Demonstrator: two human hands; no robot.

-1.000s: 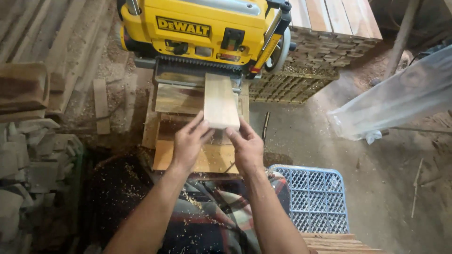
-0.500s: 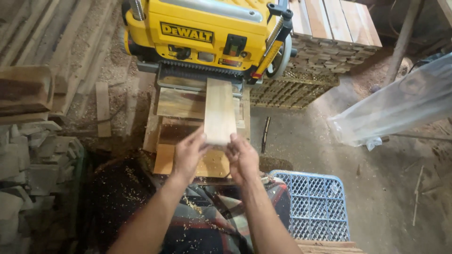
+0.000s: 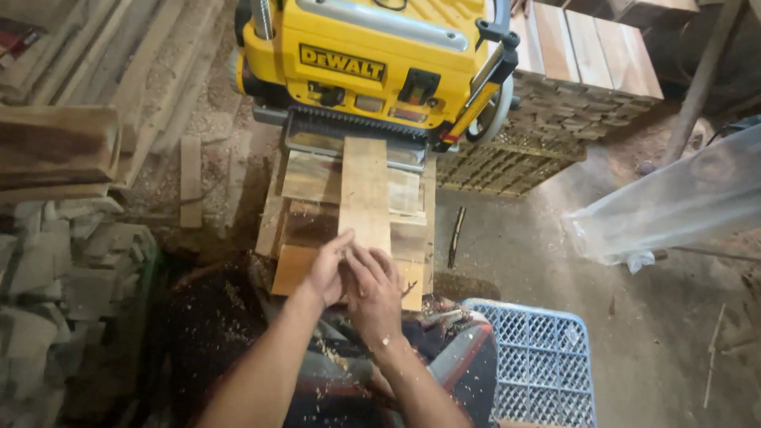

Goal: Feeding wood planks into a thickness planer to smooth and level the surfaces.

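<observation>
Both hands meet at the near end of a pale wooden board (image 3: 365, 190). The left hand (image 3: 329, 269) and right hand (image 3: 372, 289) press it with flat, loosely spread fingers, gripping nothing. The board's far end sits inside the yellow planer (image 3: 365, 67), lying along the wooden worktop (image 3: 305, 178).

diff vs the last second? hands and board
The light board has gone further into the yellow planer, so less of it sticks out. Both hands have closed in together behind its near end: the left hand and right hand were spread at either corner, and now touch each other at the end. The planer, blue crate and wood stacks have not moved.
</observation>
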